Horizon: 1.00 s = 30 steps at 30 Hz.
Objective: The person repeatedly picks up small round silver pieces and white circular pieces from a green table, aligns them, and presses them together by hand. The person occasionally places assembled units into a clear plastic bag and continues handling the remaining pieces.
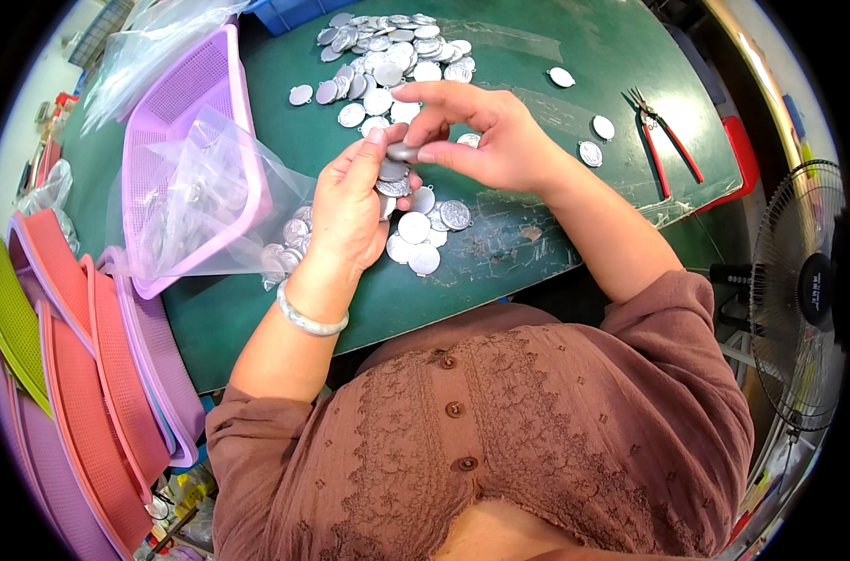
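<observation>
My left hand, with a pale bangle on its wrist, is closed around several round silver medallions. At its fingertips, my right hand pinches one silver medallion between thumb and fingers, tilted nearly edge-on. Beyond both hands lies a heap of loose silver medallions. A smaller group of medallions rests on the green table just right of my left hand. More medallions lie beside my left wrist, partly under clear plastic.
A lilac mesh basket holding clear plastic bags stands left on the green table. Red-handled pliers lie at the right, near a few single medallions. Coloured baskets are stacked lower left; a fan stands right.
</observation>
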Motion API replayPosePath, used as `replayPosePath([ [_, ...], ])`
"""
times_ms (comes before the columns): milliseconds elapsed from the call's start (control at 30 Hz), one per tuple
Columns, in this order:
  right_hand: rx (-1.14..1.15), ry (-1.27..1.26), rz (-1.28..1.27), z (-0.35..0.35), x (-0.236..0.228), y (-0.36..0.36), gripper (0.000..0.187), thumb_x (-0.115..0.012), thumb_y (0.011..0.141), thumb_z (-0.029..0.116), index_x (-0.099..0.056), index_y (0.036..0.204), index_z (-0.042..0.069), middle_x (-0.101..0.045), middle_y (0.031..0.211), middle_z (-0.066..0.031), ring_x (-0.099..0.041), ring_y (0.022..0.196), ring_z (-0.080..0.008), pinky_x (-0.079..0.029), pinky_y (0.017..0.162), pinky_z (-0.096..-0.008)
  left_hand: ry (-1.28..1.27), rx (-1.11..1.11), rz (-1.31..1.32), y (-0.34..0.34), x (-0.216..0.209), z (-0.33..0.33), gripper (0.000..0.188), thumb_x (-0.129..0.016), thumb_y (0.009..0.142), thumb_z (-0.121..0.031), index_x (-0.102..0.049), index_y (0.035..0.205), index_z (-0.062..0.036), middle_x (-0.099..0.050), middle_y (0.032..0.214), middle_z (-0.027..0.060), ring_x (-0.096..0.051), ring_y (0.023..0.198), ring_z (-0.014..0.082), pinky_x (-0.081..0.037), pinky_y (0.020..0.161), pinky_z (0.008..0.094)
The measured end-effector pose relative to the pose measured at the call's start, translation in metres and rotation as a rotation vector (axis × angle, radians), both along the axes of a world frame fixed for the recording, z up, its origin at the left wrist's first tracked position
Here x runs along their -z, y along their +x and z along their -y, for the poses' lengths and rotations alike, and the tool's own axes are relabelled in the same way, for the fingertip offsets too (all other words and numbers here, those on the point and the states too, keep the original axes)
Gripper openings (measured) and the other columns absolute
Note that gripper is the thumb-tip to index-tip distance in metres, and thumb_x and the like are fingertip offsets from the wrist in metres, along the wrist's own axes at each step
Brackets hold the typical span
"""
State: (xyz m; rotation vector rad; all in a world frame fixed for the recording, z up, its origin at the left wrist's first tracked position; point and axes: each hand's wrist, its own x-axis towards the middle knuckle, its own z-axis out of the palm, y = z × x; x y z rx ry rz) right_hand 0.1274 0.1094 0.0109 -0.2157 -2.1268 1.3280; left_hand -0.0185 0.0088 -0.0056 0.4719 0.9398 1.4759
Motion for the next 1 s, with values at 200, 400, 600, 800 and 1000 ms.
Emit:
replayPosePath([
  [200,0.167,-0.087,0.024,-0.018,0.004,0.006,0.035,-0.047,0.084,-0.003,-0.049,0.118,0.002,-0.06,0.088,-0.0049,-0.055,0.086,-0.0093,-0.043,0.078,-0.0235,0.003,0.055,0.037,-0.005,-0.002,0.0,0.032,-0.048,0.089,-0.023,-0.052,0.108,0.0019,-0.056,0.081,0.008,-0.052,0.065,0.0142,-0.039,0.051,0.0231],
  [400,0.147,0.145,0.337,-0.042,0.001,0.024,0.042,-0.054,0.076,-0.004,-0.051,0.117,0.006,-0.06,0.083,-0.0041,-0.054,0.078,-0.0092,-0.043,0.072,-0.0224,0.008,0.056,-0.059,-0.004,0.001,0.001,0.023,-0.055,0.082,-0.011,-0.056,0.103,0.0002,-0.055,0.078,0.0047,-0.052,0.064,0.0117,-0.04,0.049,0.0212],
  [600,0.043,0.504,0.543,-0.036,0.0,0.027,0.057,-0.065,0.062,0.001,-0.05,0.116,0.008,-0.052,0.079,-0.0071,-0.051,0.072,-0.0225,-0.044,0.064,-0.0334,-0.028,0.051,-0.055,-0.002,-0.003,0.001,0.02,-0.053,0.08,-0.004,-0.054,0.099,0.0004,-0.056,0.082,0.0083,-0.054,0.066,0.0136,-0.04,0.048,0.0201],
  [800,0.08,0.538,0.499,-0.031,0.003,0.024,0.054,-0.064,0.062,-0.001,-0.05,0.113,0.006,-0.05,0.078,-0.0065,-0.051,0.072,-0.0206,-0.043,0.065,-0.0307,-0.036,0.056,-0.057,0.0,-0.007,0.002,0.014,-0.051,0.08,-0.003,-0.053,0.093,-0.0013,-0.057,0.084,0.0096,-0.056,0.068,0.0158,-0.042,0.048,0.0207],
  [1000,0.06,-0.039,0.427,-0.025,-0.002,0.019,0.054,-0.059,0.067,-0.008,-0.046,0.117,0.007,-0.047,0.08,-0.0005,-0.047,0.075,-0.0072,-0.041,0.066,-0.0211,-0.02,0.106,-0.022,-0.006,0.002,0.002,0.012,-0.052,0.083,-0.012,-0.055,0.089,-0.0016,-0.056,0.082,0.0092,-0.055,0.068,0.016,-0.041,0.047,0.0211],
])
